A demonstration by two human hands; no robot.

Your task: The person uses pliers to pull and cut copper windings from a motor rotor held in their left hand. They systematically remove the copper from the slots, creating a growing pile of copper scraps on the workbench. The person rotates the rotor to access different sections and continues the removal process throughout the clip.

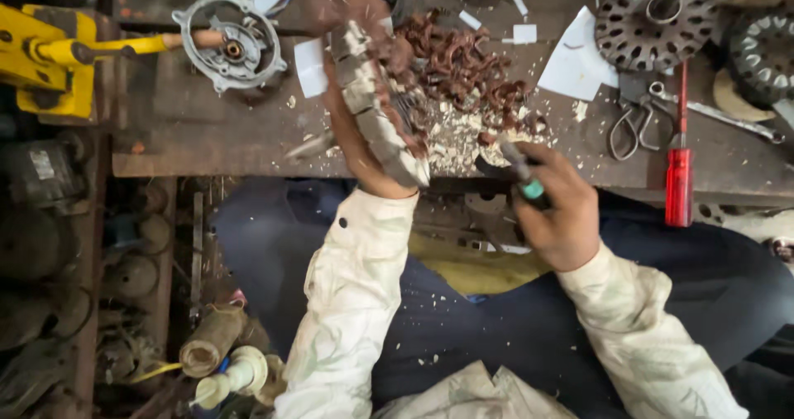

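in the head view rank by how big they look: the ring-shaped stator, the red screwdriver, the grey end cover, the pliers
1. ring-shaped stator, though it is held up nearer the camera, which inflates it
2. red screwdriver
3. grey end cover, close to the screwdriver in extent, so unsure
4. pliers

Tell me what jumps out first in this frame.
At centre, the left hand tilts a grey ring-shaped metal stator core on edge over the dark workbench. Beside it the right hand grips a teal-handled tool. Behind them lies a heap of reddish-brown copper wire loops amid pale shavings, and a red-handled screwdriver rests at right.
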